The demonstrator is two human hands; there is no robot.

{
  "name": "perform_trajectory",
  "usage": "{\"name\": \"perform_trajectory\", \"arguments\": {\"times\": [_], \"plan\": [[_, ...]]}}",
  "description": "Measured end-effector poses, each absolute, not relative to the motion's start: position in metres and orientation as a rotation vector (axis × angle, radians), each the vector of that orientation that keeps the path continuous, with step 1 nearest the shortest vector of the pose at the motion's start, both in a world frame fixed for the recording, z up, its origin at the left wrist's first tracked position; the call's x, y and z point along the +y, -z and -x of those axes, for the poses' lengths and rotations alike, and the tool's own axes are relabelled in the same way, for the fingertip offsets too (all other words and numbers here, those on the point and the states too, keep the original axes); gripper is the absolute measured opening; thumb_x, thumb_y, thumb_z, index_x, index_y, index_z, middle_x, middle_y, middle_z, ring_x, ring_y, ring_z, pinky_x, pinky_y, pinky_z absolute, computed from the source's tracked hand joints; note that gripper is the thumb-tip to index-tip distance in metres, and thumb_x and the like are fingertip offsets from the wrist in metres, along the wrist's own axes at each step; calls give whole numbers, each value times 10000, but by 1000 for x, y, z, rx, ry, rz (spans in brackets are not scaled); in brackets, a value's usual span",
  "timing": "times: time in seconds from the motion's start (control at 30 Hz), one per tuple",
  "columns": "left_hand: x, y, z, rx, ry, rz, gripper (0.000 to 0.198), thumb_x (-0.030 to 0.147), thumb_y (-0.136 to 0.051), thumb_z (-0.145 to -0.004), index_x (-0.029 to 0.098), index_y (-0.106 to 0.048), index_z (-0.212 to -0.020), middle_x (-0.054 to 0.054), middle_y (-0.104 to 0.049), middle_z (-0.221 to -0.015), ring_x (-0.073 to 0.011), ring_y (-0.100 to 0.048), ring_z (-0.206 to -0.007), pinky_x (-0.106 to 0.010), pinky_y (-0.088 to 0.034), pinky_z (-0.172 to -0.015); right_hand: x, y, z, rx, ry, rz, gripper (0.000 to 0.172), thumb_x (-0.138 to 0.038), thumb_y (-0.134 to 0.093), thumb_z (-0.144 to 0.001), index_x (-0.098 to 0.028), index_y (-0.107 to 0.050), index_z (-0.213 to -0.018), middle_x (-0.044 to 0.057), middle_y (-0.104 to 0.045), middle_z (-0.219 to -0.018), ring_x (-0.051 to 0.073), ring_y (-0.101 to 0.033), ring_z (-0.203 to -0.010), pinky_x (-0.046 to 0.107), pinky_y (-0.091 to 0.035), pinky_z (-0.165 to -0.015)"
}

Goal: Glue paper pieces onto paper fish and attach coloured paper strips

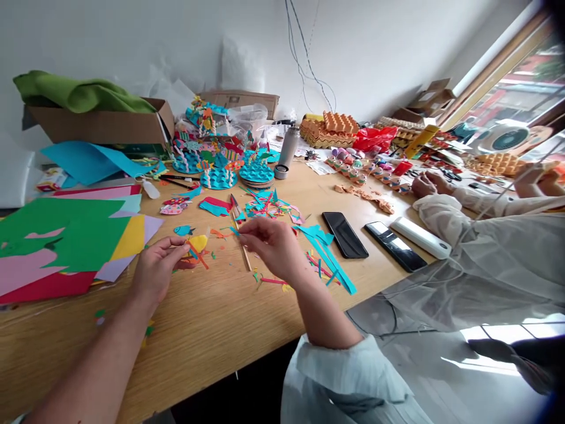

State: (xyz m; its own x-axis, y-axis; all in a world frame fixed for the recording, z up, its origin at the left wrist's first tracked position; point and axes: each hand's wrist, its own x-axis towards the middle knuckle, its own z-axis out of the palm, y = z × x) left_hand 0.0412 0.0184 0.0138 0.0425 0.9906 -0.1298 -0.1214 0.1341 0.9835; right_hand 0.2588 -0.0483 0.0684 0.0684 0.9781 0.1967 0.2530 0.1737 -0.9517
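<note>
My left hand [155,266] pinches a small yellow paper fish [198,242] with orange strips, just above the wooden table [207,330]. My right hand [274,244] is closed in a pinch on a tiny blue paper scrap [234,231] beside the fish. A thin wooden stick [244,253] lies on the table between the hands. Blue paper strips [327,254] and coloured scraps lie to the right of my right hand.
Coloured paper sheets [66,241] are stacked at left. Blue paper craft models [220,162] stand behind. Two phones [345,234] and a white bar [420,237] lie at right. Another person in a white sleeve [485,247] works at the right with egg cartons [339,125].
</note>
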Motion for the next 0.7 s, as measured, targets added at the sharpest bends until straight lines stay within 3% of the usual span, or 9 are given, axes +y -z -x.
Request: {"name": "perform_trajectory", "arguments": {"times": [0.33, 0.7], "plan": [[9, -19, -49, 1098, -1073, -1046, 319, 313, -821, -544, 140, -654, -753, -71, -723, -706, -257, -725, -662, -275, -563, -465, -97, -12, -257, -1143, -1088, 1397, 160, -310, -711, -745, -201, -647, -843, 12, -654, -675, 150, -593, -593, 288, -484, -563], [12, -17, -45, 1082, -1062, -1039, 321, 279, -818, -540, 149, -661, -788, -43, -732, -692, -236, -728, -654, -256, -582, -473, -135, 0, -254, -1197, -992, 1566, 89, -241, -629, -784, -219, -659, -865, 22, -691, -750, 168, -618, -664, 294, -474, -610]]}}
